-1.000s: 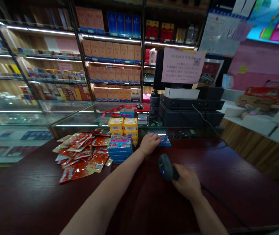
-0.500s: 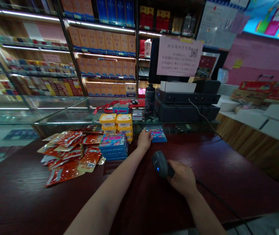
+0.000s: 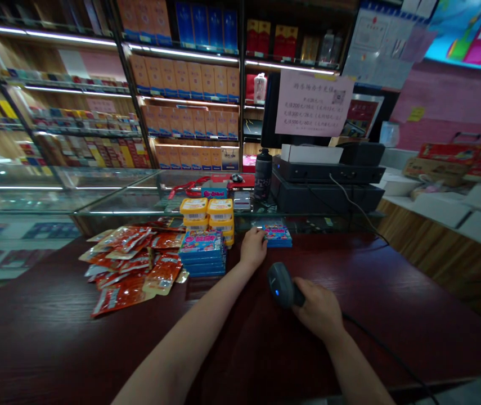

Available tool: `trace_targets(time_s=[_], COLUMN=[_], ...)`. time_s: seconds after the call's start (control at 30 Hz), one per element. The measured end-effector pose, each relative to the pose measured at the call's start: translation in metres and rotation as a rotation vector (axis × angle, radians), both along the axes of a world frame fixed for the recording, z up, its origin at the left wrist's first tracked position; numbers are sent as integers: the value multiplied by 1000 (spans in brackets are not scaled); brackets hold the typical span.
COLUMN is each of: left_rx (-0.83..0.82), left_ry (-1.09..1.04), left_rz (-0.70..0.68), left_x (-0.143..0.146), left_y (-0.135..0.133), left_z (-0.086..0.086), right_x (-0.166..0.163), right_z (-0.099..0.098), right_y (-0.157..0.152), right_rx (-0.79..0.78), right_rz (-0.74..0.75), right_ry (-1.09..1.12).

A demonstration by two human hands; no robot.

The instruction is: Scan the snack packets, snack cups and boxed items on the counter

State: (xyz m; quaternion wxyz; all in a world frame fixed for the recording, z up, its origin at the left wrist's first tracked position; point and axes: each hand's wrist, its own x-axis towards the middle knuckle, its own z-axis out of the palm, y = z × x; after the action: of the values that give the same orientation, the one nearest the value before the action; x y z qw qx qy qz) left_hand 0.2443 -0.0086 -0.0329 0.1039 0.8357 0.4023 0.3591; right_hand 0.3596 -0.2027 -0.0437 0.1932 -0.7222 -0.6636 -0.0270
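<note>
My left hand [image 3: 253,248] reaches across the dark red counter [image 3: 54,337] and rests with curled fingers on the left edge of a small stack of blue packets [image 3: 278,235]. My right hand [image 3: 318,309] is closed round the handle of a black barcode scanner [image 3: 280,286], whose head points toward the far side; a blue light glows on it and its cable [image 3: 375,343] trails right. Left of my left hand stands a taller stack of blue packets [image 3: 203,253], with yellow tubs [image 3: 207,212] behind it.
Red snack pouches [image 3: 133,261] lie spread on the counter's left. A glass display case [image 3: 97,197] runs behind, with a black register and printer [image 3: 327,183] and a dark bottle [image 3: 263,174] on it. Shelves of boxed goods [image 3: 189,84] fill the back wall.
My left hand slid from on top of the small blue stack to its left edge. The scanner hand barely moved; the view shifted slightly.
</note>
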Motion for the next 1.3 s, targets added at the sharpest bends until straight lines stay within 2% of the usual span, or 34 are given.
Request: trace_targets(time_s=[0.17,0.3,0.37,0.43,0.57,0.73,0.9,1.1,1.2,1.3], left_rx=[193,373,452,516,572,517,546,670,722,687], left_ry=[-44,-40,-13,16,76,130,99,34,-65,-245], left_rz=[-54,-95,-47,61,260,275,279,310,342,367], left_x=[-30,-69,-93,-116,-147,-156,-162,-176,-187,-197], left_y=[-34,-64,-76,-83,-83,-76,-78,-81,-77,-72], left_z=[18,31,32,29,13,1,9,21,21,21], right_x=[0,0,-1,-1,-1,-2,0,5,5,5], right_z=[-4,-6,-6,-7,-8,-11,-15,-19,-20,-21], right_y=[-3,-7,-8,-9,-10,-11,-10,-9,-9,-9], right_rx=[18,43,58,64,64,90,95,74,78,111], right_rz=[9,13,12,13,0,9,7,8,7,18], right_ry=[-10,-38,-64,-83,-111,-105,-132,-164,-175,-197])
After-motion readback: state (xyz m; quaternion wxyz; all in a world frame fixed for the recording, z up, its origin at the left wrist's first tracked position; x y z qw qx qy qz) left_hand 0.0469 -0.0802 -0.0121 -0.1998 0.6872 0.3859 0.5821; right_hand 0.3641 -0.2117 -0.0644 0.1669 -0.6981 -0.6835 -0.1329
